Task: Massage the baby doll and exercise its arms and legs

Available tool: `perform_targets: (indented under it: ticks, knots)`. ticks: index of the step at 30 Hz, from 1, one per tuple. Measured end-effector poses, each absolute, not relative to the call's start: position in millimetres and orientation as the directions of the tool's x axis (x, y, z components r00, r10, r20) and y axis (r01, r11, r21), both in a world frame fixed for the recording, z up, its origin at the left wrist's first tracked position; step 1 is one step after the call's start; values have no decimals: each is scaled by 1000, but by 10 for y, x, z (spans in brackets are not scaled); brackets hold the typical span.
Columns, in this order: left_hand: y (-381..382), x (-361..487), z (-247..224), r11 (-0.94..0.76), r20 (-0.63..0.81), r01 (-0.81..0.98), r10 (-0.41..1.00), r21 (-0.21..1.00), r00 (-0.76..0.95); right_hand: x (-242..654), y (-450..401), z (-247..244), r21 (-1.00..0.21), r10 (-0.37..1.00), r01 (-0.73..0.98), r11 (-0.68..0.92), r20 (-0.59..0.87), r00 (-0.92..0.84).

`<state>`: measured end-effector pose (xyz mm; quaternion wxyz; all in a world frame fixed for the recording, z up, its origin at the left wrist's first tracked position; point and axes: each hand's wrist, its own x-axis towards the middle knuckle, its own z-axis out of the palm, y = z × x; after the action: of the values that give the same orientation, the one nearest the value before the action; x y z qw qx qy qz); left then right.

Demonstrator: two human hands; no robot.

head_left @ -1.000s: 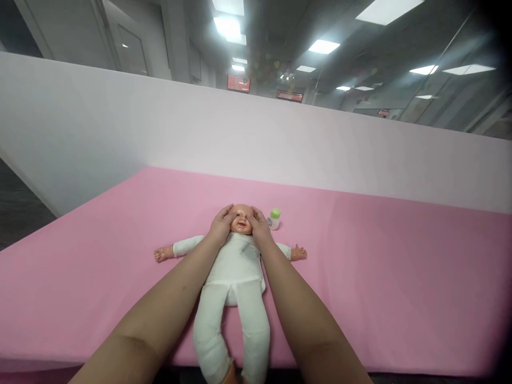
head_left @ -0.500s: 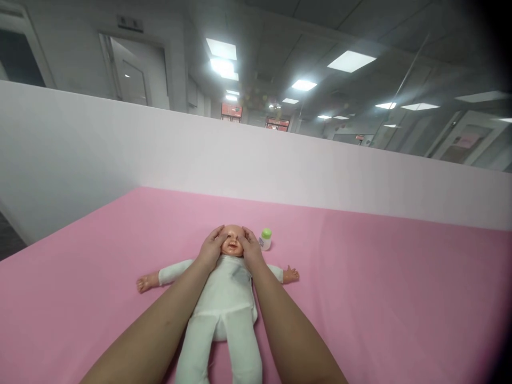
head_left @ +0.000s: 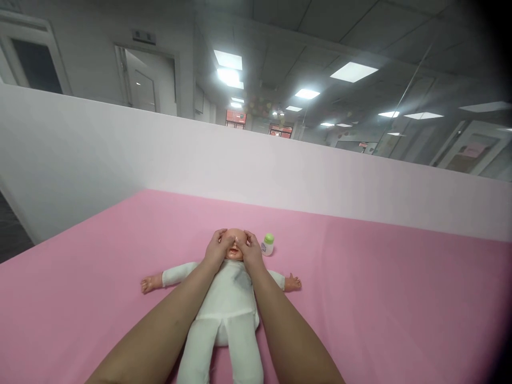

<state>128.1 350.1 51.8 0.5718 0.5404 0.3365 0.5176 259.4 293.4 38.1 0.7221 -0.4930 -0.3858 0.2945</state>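
A baby doll [head_left: 228, 293] with a white cloth body lies on its back, arms spread to both sides and legs toward me. My left hand [head_left: 216, 249] cups the left side of the doll's head, its fingers curved around the edge and its thumb pressed on the face by the nose. My right hand [head_left: 251, 252] grips the other side the same way. Both thumbs nearly meet at the nose and cover the eyes; the mouth shows below them. Just right of my right hand stands a small clear bottle [head_left: 267, 247] with a green cap.
The doll and bottle rest on a pink padded surface [head_left: 372, 298]. A low white wall [head_left: 280, 170] runs along its back and left sides. Beyond it are doors, a glass pane and lit ceiling panels.
My thumbs have slid inward across the doll's face, from beside the eyes to near the nose. Both hands stay on the head. The camera view has shifted slightly.
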Motion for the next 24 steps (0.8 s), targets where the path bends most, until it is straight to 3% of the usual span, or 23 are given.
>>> perform_targets:
  ticks: [4, 10, 19, 24]
  knots:
    - [3500, 1292, 543, -143, 155, -89, 975, 986, 159, 2563, 2970, 414, -946, 767, 27, 322, 277, 579]
    - [3527, 1297, 545, -163, 168, -45, 977, 986, 131, 2619, 3046, 329, -937, 780, -60, 345, 250, 574]
    - [3670, 1270, 406, 45, 53, -408, 972, 912, 227, 2688, 3120, 190, -891, 831, -250, 379, 209, 516]
    - [3621, 1229, 440, 75, 57, -456, 962, 887, 268, 2671, 3082, 213, -881, 846, -273, 386, 220, 485]
